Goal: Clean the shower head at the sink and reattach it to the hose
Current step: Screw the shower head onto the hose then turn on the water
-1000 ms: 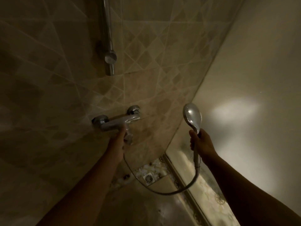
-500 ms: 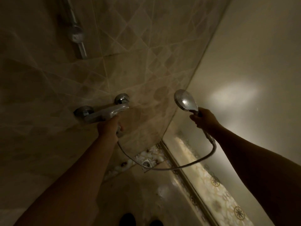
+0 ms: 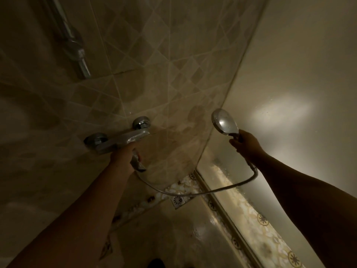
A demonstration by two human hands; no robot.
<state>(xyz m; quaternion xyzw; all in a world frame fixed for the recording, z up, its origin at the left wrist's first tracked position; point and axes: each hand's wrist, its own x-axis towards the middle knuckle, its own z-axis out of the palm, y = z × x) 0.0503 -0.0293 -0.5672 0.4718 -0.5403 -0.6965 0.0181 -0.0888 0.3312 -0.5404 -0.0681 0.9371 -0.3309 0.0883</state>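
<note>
A chrome shower head [image 3: 225,123] points up and left at centre right, its handle gripped by my right hand [image 3: 244,143]. From the handle's lower end a metal hose [image 3: 202,192] sags in a loop across to the chrome mixer tap [image 3: 123,141] on the tiled wall. My left hand [image 3: 123,157] grips the tap's lever [image 3: 137,161] below the mixer body. The shower head is joined to the hose.
A chrome riser rail [image 3: 77,53] runs down the tiled wall at upper left. A frosted glass panel [image 3: 289,93] closes the right side. A square floor drain [image 3: 177,201] sits in the patterned floor near the corner. The scene is dim.
The view has swung a little, so the tap and shower head sit slightly higher and more to the right in the picture. Both hands keep their grips.
</note>
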